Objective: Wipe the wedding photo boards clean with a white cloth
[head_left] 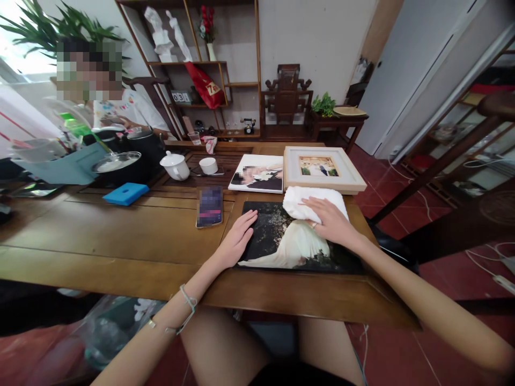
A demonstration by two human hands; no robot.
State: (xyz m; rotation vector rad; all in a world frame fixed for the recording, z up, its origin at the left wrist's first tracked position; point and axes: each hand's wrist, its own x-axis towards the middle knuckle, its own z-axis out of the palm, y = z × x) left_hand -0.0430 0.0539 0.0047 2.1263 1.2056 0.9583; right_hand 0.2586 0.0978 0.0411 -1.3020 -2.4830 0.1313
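Note:
A dark photo panel (289,252) showing a pale gown lies flat on the table before me. My left hand (237,236) rests along its left edge, fingers stretched out and holding nothing. My right hand (328,222) holds a folded white towel (314,201) pressed on the panel's upper right part, with the thumb side and fingers over the cloth. Just behind lie a white-edged photo print (257,174) and a light wooden picture frame (350,174) with a small photo inside. To the left of the panel is a phone (210,206).
The wooden table (120,236) also bears a blue block (126,193), a white lidded cup (175,165), a small white bowl (208,165), a black pot (120,167) and a blue-grey bin (72,163). Another person (137,115) sits across at the left. A dark chair (442,236) stands right.

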